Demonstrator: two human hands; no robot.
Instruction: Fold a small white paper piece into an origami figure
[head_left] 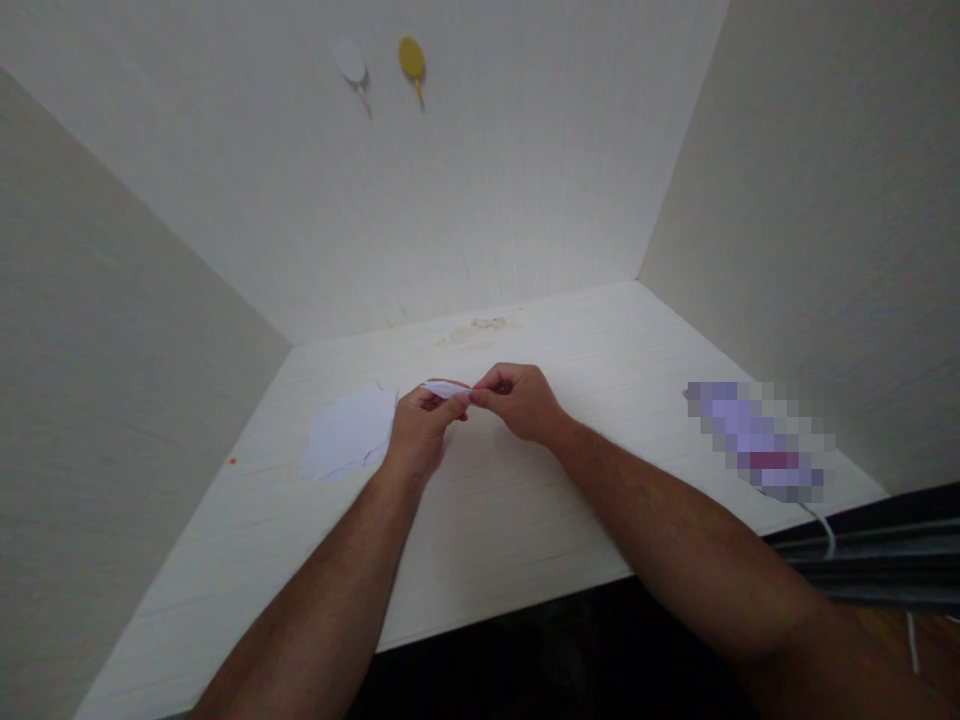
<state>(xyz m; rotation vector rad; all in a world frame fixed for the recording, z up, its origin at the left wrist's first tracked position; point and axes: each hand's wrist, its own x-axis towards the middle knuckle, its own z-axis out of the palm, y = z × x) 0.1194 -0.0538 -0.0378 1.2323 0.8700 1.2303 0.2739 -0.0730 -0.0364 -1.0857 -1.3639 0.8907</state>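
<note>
A small folded piece of white paper (448,389) is held above the table by both hands. My left hand (421,428) is closed around its left part, thumb along the near side. At its right end, the thumb and forefinger of my right hand (521,400) pinch together, and the two hands almost meet there. White paper sheets (346,432) lie in a loose pile on the table just left of my left hand. Fingers cover much of the folded piece, so its full shape is hidden.
The white table (525,540) is enclosed by panels on three sides. A blurred-out purple object (750,435) lies at the right, a white cable (829,530) near it. A white hook (351,62) and a yellow hook (412,58) are on the back panel.
</note>
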